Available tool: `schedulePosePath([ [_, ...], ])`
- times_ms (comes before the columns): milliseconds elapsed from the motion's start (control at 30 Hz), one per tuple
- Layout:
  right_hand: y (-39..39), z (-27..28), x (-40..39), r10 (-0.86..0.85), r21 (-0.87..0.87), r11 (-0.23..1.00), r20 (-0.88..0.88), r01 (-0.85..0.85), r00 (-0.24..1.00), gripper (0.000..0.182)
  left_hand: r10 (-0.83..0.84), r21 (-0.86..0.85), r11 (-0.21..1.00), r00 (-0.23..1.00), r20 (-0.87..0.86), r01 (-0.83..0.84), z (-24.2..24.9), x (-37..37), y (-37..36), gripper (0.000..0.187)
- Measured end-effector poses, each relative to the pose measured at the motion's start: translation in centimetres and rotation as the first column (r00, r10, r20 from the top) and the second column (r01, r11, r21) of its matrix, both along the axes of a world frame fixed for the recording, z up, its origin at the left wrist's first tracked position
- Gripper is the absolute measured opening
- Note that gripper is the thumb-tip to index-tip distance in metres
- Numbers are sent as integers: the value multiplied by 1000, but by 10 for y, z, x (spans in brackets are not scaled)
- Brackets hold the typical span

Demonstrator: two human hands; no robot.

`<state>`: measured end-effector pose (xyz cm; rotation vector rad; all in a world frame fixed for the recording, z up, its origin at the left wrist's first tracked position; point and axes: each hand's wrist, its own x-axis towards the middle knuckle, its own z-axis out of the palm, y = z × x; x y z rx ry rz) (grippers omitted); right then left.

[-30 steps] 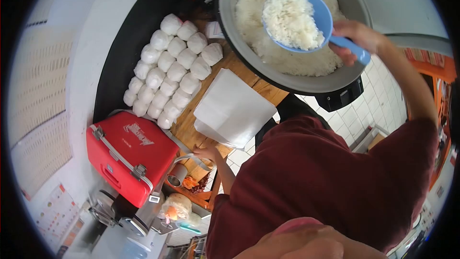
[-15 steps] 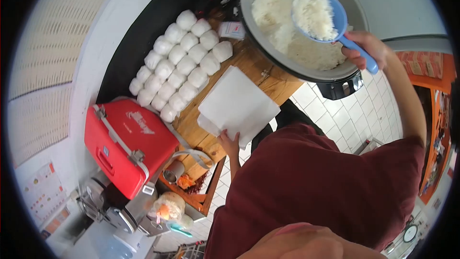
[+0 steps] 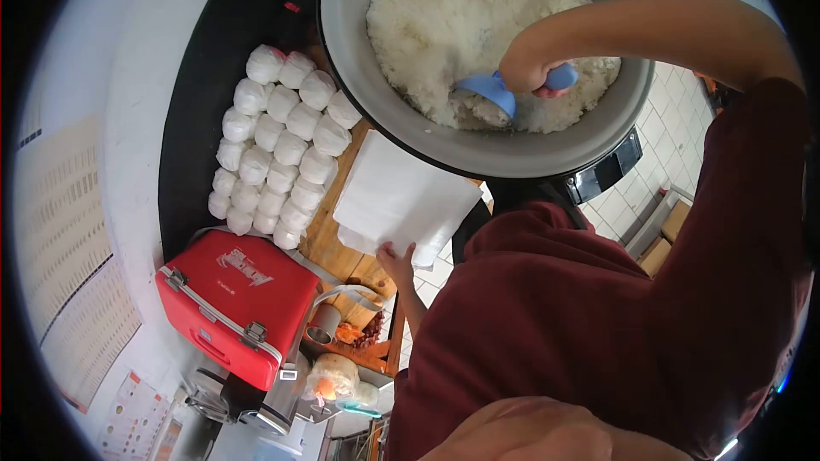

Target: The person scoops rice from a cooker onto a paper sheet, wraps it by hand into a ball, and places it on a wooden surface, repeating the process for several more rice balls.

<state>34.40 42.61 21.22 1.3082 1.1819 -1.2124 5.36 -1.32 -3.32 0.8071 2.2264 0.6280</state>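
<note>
My right hand (image 3: 531,68) is closed round the handle of a blue scoop (image 3: 494,90), whose bowl is tipped down into white cooked rice (image 3: 461,13). The rice sits in a large round grey pot (image 3: 352,60) with a dark outer rim. Lower down, my left hand (image 3: 398,265) rests at the near edge of a stack of white paper sheets (image 3: 406,192), thumb and finger apart and touching the paper. The stack lies on a wooden table (image 3: 329,235).
Rows of white wrapped bundles (image 3: 290,148) stand left of the paper. A red cooler box (image 3: 239,290) with a grey strap is nearer me. Beside it are a metal cup (image 3: 324,323), orange and dark red bits on the table, and a plastic bag (image 3: 333,376).
The scoop, heaped with rice before, has moved left and down into the rice with my right hand turned over. My view has shifted; my left hand stays at the paper's edge.
</note>
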Motion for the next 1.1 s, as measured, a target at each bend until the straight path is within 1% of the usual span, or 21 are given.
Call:
schedulePosePath([
  [67,-6,-17,16,42,-89,995,-12,-43,999,18,35,38,999,999,-11,-35,-2,2,-1,59],
  [133,-20,-14,20,57,40,998,-68,-54,996,13,49,18,999,999,-14,-48,3,5,3,58],
  [167,-22,-15,19,58,37,998,-71,-55,996,13,63,6,998,998,-14,-63,5,7,6,58],
  [200,-24,-10,16,596,140,803,-187,-579,781,14,64,5,998,998,-16,-64,4,6,5,58],
  [233,-27,-7,13,928,288,353,-225,-890,295,20,67,11,998,998,-9,-67,3,6,4,58],
  [267,-29,-4,10,928,288,354,-229,-890,295,20,68,18,998,998,-2,-68,2,6,3,57],
  [333,-27,24,0,889,162,453,-156,-876,431,27,74,15,997,997,0,-74,4,6,4,57],
  [367,-28,37,2,888,162,455,-161,-876,431,27,83,16,996,997,6,-83,4,7,4,57],
  [433,-30,55,15,703,474,690,-260,-548,662,29,87,14,996,996,10,-87,4,8,5,57],
  [467,-29,63,20,702,471,692,-264,-547,662,29,92,15,996,996,16,-93,5,7,5,57],
  [567,-20,91,24,646,407,742,-217,-534,732,28,26,-31,999,1000,-10,-26,-5,0,-3,63],
  [667,-9,115,27,622,367,761,-176,-535,763,28,94,-13,995,988,-121,-96,20,19,14,69],
  [733,9,123,32,333,107,943,-282,-316,899,45,91,-26,995,976,-196,-98,23,36,11,69],
  [767,9,124,38,349,121,937,-276,-327,896,45,80,-42,995,960,-270,-95,23,44,11,70],
  [800,8,122,47,55,53,998,-298,-41,953,46,29,-82,995,954,-299,-56,23,51,9,65],
  [833,5,120,55,-239,-18,969,-302,246,923,48,70,-33,996,959,-276,-82,21,59,7,64],
  [867,-1,118,63,-218,-2,974,-304,228,928,48,110,-20,993,959,-261,-120,22,66,8,64],
  [933,-16,113,76,-539,-119,828,-439,549,719,49,160,1,986,956,-244,-164,22,73,5,64],
  [967,-23,116,80,-527,-107,834,-446,541,724,49,197,25,980,957,-212,-197,20,74,4,64],
  [1033,-36,123,86,-714,-232,672,-454,703,533,48,241,64,970,955,-170,-233,21,74,6,65],
  [1100,-47,122,94,-718,-228,657,-480,718,505,49,282,69,959,948,-150,-274,25,75,4,67],
])
